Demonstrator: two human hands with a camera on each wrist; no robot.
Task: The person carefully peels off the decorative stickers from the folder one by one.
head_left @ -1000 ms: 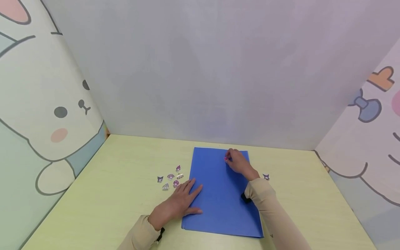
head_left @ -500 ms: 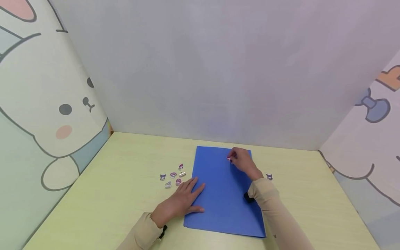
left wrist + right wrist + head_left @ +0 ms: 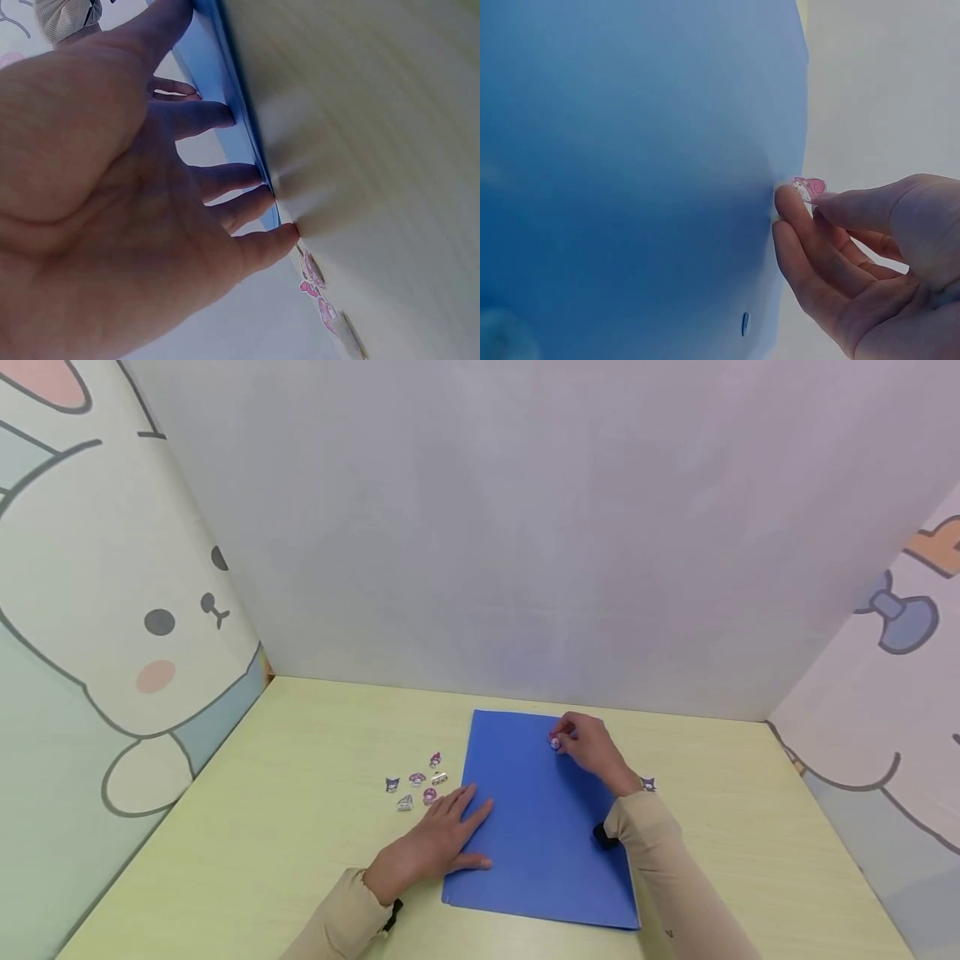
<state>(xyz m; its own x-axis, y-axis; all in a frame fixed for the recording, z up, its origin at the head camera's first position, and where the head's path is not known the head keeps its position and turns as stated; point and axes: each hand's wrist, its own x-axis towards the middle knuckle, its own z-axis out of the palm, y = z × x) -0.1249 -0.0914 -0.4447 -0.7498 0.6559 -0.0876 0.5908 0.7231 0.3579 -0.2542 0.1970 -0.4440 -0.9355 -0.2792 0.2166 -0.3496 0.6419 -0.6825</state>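
Observation:
A blue folder lies flat on the pale table. My left hand rests on its left edge with fingers spread; in the left wrist view the fingertips touch along that edge. Over the folder's far right part, my right hand pinches a small pink and white cartoon sticker between thumb and fingers. The right wrist view shows this sticker held close to the blue surface, its lower part hidden by the fingers. Whether it touches the folder I cannot tell.
Several small cartoon stickers lie in a loose group left of the folder. Another purple and white sticker lies to the right, beside the right wrist. A grey wall rises behind the table, with cartoon-printed panels at both sides.
My right hand has shifted slightly right over the folder, and the sticker's printed side has turned more into view. The left hand stays put on the folder. The head view has shifted slightly.

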